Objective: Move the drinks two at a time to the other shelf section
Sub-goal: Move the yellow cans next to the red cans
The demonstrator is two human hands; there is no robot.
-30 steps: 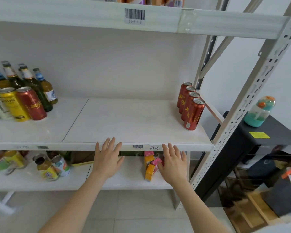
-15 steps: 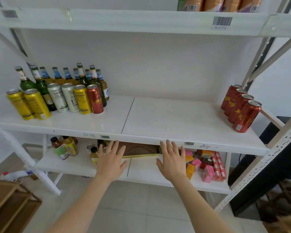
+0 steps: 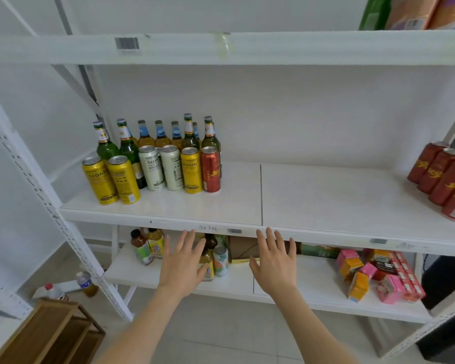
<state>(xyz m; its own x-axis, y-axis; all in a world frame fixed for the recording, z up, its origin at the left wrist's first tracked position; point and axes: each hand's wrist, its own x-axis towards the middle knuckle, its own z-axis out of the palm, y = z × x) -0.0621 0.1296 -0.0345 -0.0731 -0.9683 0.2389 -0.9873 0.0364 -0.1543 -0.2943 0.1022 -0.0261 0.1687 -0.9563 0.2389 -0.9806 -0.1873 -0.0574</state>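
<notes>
Both hands hover empty, fingers spread, at the shelf's near edge: left hand (image 3: 180, 261), right hand (image 3: 273, 260). The upright cans (image 3: 153, 170) and bottles (image 3: 168, 134) stand up-left, nearer the left hand. Labels read "SIDKON", probably. Red cans (image 3: 443, 179) sit far right. Edge tag (image 3: 208, 228): "B5712".

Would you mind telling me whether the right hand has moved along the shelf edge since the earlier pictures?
Yes: the right hand has shifted leftward, toward the shelf seam.
</notes>
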